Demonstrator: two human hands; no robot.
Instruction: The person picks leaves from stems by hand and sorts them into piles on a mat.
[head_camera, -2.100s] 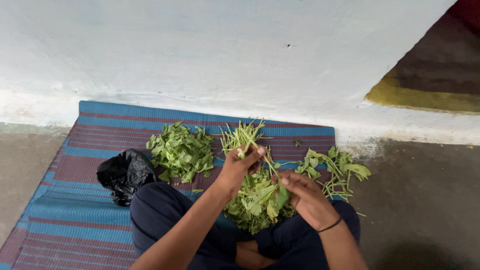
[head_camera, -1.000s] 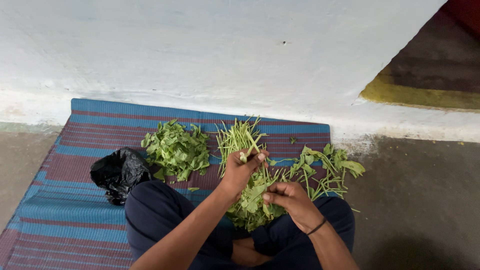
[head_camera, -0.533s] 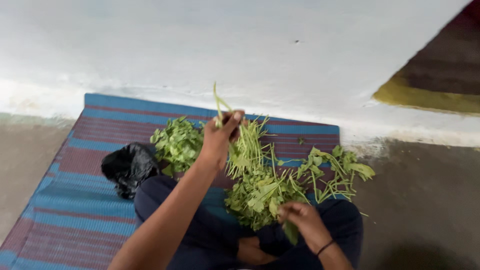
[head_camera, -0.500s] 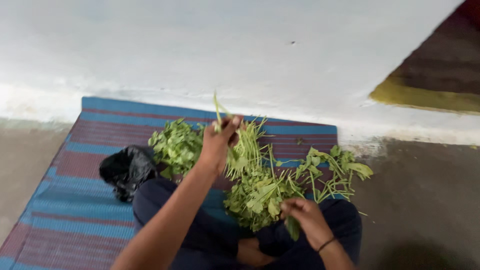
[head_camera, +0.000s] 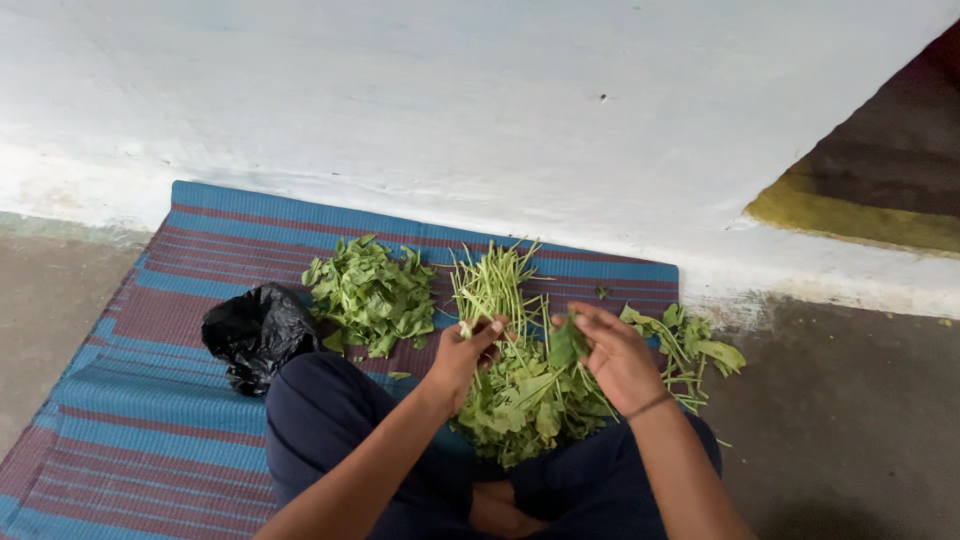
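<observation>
Down from its raised reach half a second ago, our left hand (head_camera: 468, 350) is back by the heap of greens (head_camera: 525, 400).
We are stripping leaves: left grip pinches a stem (head_camera: 466, 326), upright, pointing at the wall; right hand (head_camera: 612, 352) clasps a leaf (head_camera: 566, 343) just above the heap. Next comes a clean pluck, we judge.

The striped mat (head_camera: 150, 420) runs off the bottom-left edge, partly hidden beneath the person's legs (head_camera: 330, 430).

a leafy green sprig (head_camera: 566, 345) stands upright over the loose heap of greens (head_camera: 525, 400) in the lap.
</observation>
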